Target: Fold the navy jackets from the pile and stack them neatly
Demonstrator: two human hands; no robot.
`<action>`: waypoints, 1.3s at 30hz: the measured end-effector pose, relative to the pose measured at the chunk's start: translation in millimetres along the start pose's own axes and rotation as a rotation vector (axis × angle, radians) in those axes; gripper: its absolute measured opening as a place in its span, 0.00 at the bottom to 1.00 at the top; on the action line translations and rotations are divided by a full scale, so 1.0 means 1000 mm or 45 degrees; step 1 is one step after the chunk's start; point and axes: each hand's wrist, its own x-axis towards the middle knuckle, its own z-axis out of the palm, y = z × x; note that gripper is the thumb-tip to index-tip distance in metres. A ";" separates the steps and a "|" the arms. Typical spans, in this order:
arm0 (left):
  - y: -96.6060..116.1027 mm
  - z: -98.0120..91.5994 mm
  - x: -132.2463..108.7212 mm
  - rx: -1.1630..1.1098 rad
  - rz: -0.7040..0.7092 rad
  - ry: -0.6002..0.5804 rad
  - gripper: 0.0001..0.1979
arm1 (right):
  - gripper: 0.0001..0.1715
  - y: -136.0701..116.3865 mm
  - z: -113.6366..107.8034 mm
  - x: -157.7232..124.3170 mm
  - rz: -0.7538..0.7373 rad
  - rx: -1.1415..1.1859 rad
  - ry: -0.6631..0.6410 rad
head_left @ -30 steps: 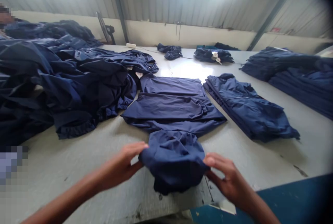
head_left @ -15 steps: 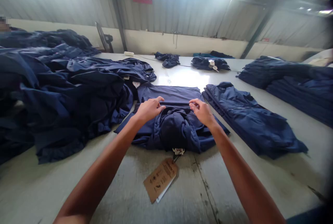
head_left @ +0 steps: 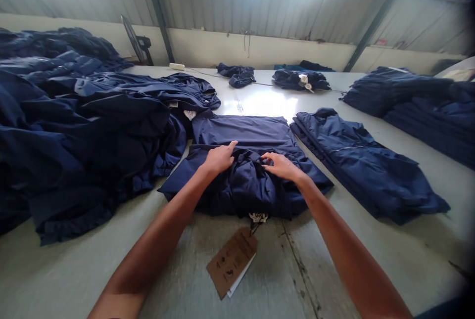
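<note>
A navy jacket (head_left: 245,133) lies partly folded on the table in front of me, its hood (head_left: 247,185) turned up onto the body. My left hand (head_left: 219,157) rests flat on the fold with its fingers stretched out. My right hand (head_left: 282,166) sits just to the right, fingers curled and pinching the hood fabric. A brown cardboard hang tag (head_left: 232,261) trails from the jacket's near edge onto the table.
A big heap of loose navy garments (head_left: 81,126) fills the left side. A folded stack (head_left: 356,160) lies to the right, with taller stacks (head_left: 419,101) beyond. Two small bundles (head_left: 300,79) sit at the far edge of the grey table (head_left: 92,264).
Both hands carried the hood from the table's near edge up over the jacket body and lowered it there. The hang tag came into view on the table.
</note>
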 end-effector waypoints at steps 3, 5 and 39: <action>-0.001 -0.001 0.000 -0.013 -0.018 0.107 0.29 | 0.24 -0.003 0.002 0.001 -0.264 0.154 0.040; -0.002 -0.002 0.001 -0.020 -0.022 0.156 0.24 | 0.19 -0.005 0.003 0.002 -0.376 0.264 0.055; 0.027 -0.056 -0.036 0.275 0.048 0.274 0.24 | 0.28 -0.065 -0.055 -0.039 0.414 -0.751 0.220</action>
